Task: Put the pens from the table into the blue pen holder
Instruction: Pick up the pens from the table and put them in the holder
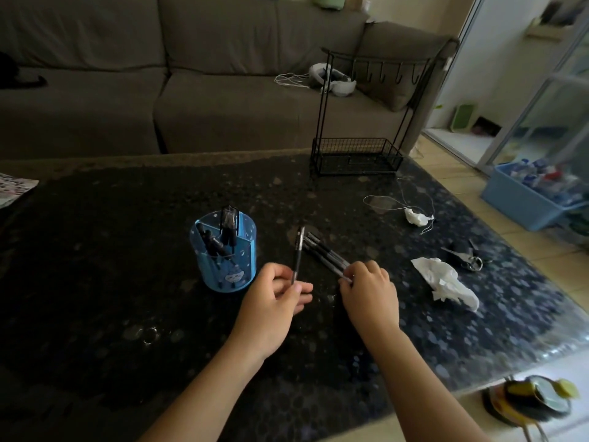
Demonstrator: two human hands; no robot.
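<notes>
The left hand (274,295) holds one pen (297,253) upright in a pinching grip, just right of the blue pen holder (223,253). The right hand (369,291) pinches the near ends of several pens (323,252) lying on the worktop (127,282).

The table (159,314) is showing a glossy, dark speckled top; the pen holder (223,266) is looking like clear blue plastic — the rack (355,154) black wire, the tissue (443,282) crumpled paper.

Dim room; daylight enters from the right; wide-angle edges bend, slightly soft.
</notes>
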